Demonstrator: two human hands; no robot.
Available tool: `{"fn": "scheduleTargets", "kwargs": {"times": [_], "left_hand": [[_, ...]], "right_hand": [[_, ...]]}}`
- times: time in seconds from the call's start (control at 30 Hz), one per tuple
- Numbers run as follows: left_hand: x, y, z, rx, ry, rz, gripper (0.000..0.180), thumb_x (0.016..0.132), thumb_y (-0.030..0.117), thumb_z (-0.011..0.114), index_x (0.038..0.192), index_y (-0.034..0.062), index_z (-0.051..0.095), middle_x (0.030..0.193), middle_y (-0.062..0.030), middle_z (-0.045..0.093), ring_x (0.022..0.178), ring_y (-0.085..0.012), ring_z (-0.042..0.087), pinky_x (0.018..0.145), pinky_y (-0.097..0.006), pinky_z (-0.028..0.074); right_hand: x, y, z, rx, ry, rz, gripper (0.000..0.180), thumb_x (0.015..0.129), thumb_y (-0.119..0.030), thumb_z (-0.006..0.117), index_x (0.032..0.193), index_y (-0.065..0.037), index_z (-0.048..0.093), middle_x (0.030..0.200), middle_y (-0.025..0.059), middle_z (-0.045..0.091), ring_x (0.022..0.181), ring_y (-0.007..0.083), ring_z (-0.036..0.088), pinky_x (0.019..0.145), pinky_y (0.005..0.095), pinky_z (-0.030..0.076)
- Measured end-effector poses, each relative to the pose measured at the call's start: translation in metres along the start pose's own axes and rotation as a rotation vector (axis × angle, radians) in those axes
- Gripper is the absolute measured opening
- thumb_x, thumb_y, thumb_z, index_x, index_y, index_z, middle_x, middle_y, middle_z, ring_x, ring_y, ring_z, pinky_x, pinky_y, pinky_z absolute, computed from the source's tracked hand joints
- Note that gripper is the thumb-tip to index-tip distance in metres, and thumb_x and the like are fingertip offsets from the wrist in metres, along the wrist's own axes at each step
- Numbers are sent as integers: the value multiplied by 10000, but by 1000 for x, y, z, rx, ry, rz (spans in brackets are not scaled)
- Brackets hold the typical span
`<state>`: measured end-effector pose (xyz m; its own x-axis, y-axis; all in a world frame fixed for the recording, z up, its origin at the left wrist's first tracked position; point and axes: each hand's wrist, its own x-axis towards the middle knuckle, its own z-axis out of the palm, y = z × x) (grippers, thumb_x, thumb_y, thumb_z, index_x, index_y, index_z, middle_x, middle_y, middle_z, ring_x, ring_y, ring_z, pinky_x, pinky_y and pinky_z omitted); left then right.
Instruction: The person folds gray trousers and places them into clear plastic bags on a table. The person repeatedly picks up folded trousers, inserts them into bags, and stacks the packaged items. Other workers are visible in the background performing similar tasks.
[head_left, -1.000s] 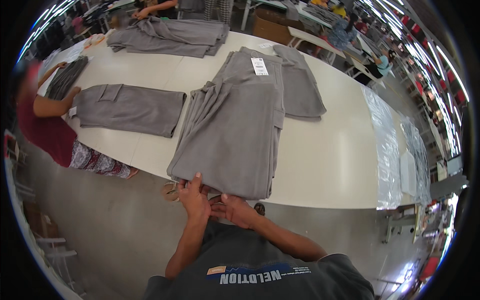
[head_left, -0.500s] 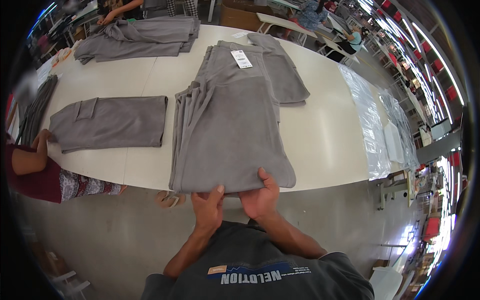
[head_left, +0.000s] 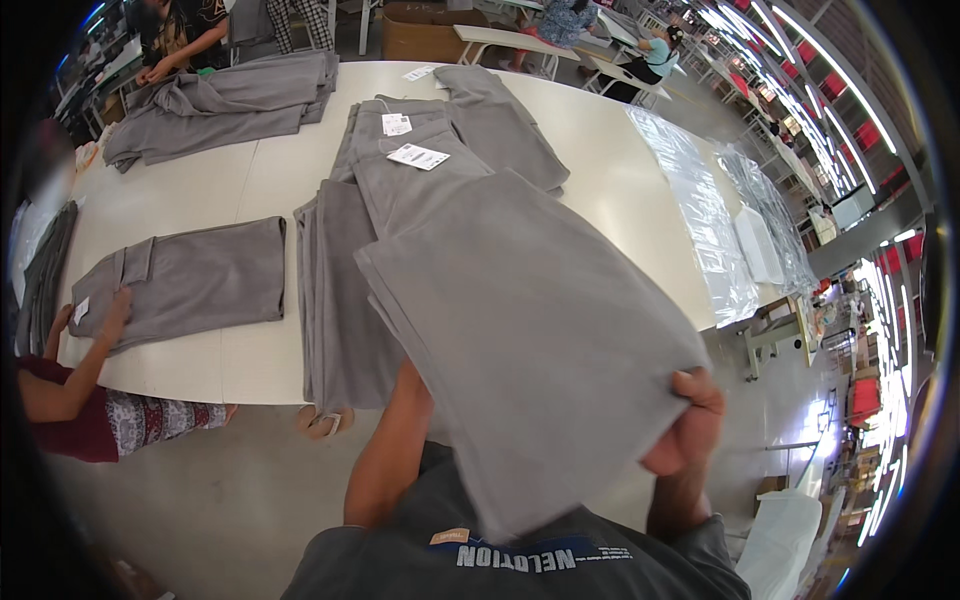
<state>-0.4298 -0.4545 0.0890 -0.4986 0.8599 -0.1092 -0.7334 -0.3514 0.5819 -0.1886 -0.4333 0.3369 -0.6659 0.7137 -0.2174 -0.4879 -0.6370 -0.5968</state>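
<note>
A folded pair of grey trousers (head_left: 540,330) is lifted off the stack and swung toward me at a slant. My right hand (head_left: 690,425) grips its lower right edge, thumb on top. The left forearm (head_left: 388,450) runs up beneath the cloth, and the fingers of that hand are hidden under it. More folded grey trousers (head_left: 335,300) lie stacked on the white table (head_left: 640,235), just left of the lifted pair. A white paper tag (head_left: 418,156) rests near the lifted pair's waist end, another tag (head_left: 396,124) behind it.
Another pair of grey trousers (head_left: 210,285) lies at left, under a co-worker's hands (head_left: 115,310). Grey trousers (head_left: 230,105) are heaped at the far left, and one folded pair (head_left: 505,125) lies behind the stack. Clear plastic bags (head_left: 690,200) line the right edge.
The top trousers have risen from the stack and turned, their hem end swinging right and toward me. My right hand moved right with it; my left hand slid under the cloth. The view has shifted.
</note>
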Motion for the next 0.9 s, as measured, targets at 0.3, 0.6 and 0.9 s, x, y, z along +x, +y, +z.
{"fn": "scheduleTargets", "kwargs": {"times": [0.3, 0.6, 0.9], "left_hand": [[80, 13, 52, -338, 16, 258, 703, 970, 599, 297, 1401, 59, 429, 1378, -134, 505, 1209, -303, 535, 1022, -420, 444], [117, -89, 134, -403, -67, 43, 617, 962, 417, 461, 1399, -15, 410, 1394, -179, 492, 1259, -349, 495, 1073, -469, 394], [269, -264, 224, -203, 35, -137, 530, 989, 322, 396, 1386, -28, 414, 1380, -171, 507, 1241, -331, 511, 1069, -441, 399]], "right_hand": [[-47, -167, -126, -215, 33, -139, 673, 667, -17, 528, 1318, 119, 421, 1239, 283, 566, 1075, 414, 615, 944, 487, 523], [-88, -266, -255, -288, 78, -234, 753, 555, -6, 579, 1285, 138, 461, 1226, 267, 587, 1094, 389, 603, 950, 423, 494], [-85, -334, -321, -575, 345, -133, 734, 621, -20, 687, 1305, 112, 457, 1234, 183, 595, 1148, 310, 551, 978, 380, 420]]}}
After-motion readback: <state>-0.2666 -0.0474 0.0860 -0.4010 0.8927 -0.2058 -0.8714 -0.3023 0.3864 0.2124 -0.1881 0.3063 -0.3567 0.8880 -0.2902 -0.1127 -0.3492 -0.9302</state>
